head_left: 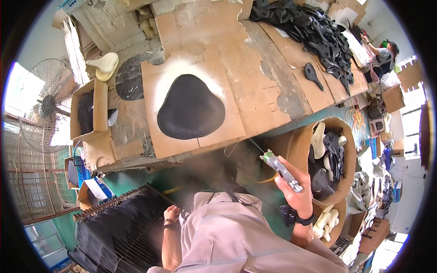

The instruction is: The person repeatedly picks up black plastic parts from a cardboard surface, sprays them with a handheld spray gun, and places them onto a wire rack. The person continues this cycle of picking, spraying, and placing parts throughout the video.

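My right hand (297, 189) is closed around a metal spray gun (282, 171) with a green part near its front end, to the right of my body. A thin mist hangs in front of me, below the table edge. My left hand (171, 214) hangs low at my left side, its fingers curled with nothing seen in them, beside a wire rack (132, 243) bearing black sheet-like pieces (114, 223). On the cardboard-covered table (255, 104) ahead lies a black rounded triangular patch (191, 107), shaped like a wide saddle, ringed by white spray residue.
Many black saddle parts (314, 34) are heaped at the table's far right, one saddle part (312, 76) apart. A large carton (291, 145) of saddles stands right. Left are a small carton (102, 109), cream saddles (104, 63) and a fan (48, 102). A person (386, 57) sits far right.
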`<state>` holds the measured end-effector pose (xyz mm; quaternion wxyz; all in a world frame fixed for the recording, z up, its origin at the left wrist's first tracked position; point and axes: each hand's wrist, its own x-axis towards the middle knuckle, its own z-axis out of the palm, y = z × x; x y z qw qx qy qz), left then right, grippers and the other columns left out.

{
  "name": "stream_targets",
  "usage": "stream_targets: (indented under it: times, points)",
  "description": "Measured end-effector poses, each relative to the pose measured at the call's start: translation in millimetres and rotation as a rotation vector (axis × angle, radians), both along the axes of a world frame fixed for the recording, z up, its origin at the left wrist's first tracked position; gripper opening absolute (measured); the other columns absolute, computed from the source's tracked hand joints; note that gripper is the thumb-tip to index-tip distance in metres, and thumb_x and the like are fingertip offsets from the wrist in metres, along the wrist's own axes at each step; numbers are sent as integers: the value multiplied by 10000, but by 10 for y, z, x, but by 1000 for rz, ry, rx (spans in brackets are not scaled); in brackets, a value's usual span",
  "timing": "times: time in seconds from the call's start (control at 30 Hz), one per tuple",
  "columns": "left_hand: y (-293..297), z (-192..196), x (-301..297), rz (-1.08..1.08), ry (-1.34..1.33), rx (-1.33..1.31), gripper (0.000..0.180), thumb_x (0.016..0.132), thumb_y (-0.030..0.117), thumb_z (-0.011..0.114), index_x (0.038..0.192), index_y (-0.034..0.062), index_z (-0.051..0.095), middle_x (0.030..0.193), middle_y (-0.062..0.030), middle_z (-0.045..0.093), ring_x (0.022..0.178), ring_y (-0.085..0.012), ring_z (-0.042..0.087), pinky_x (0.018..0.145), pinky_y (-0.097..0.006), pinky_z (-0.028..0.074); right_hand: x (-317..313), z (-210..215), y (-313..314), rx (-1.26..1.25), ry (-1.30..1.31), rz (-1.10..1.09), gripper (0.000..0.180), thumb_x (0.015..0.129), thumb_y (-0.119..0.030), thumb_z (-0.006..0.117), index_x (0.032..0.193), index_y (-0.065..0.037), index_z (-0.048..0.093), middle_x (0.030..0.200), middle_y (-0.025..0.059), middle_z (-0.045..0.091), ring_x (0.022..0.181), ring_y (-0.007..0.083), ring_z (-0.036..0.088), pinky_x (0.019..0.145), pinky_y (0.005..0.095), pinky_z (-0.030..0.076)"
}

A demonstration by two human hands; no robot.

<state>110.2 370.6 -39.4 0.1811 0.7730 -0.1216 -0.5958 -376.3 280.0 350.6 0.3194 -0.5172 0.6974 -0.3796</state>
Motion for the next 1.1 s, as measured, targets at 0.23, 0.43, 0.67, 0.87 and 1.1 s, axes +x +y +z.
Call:
stream_targets:
  times: [0.23, 0.43, 0.67, 0.87, 1.1]
  points:
    - [-4, 54, 7, 98, 15, -31, 387, 937, 135, 636, 1302, 24, 571, 988, -115, 703, 804, -222, 702, 681, -379, 607, 228, -98, -477, -188, 31, 91, 450, 847, -10, 714, 1289, 10, 629, 978, 178, 719, 736, 215, 671, 697, 306, 528]
    - [439, -311, 145, 92, -14, -141, 423, 865, 175, 726, 1240, 1, 639, 970, -130, 723, 803, -210, 699, 694, -363, 586, 345, 23, -631, -194, 65, 381, 577, 789, 44, 728, 1345, -13, 586, 970, 175, 700, 786, 302, 678, 734, 347, 535]
    - [635, -369, 233, -18, -92, -21, 439, 834, 259, 751, 1222, 64, 692, 926, -57, 713, 721, -153, 644, 636, -337, 549, 331, 165, -476, -118, 61, 277, 556, 791, 34, 740, 1328, -11, 606, 1001, 178, 712, 820, 294, 697, 749, 333, 537]
    - [416, -355, 242, 268, 132, -18, 347, 940, 130, 645, 1273, 54, 583, 871, -69, 686, 729, -184, 670, 615, -360, 578, 315, 175, -321, -96, 113, 219, 499, 817, -11, 731, 1305, 1, 625, 934, 165, 706, 765, 238, 680, 729, 302, 527]
    - [14, -235, 192, 82, 62, 48, 365, 964, 130, 613, 1308, 22, 554, 931, -95, 689, 737, -200, 683, 600, -336, 589, 376, 145, -252, -83, 63, 118, 485, 820, -23, 728, 1295, 4, 635, 863, 134, 705, 693, 205, 651, 670, 298, 510]
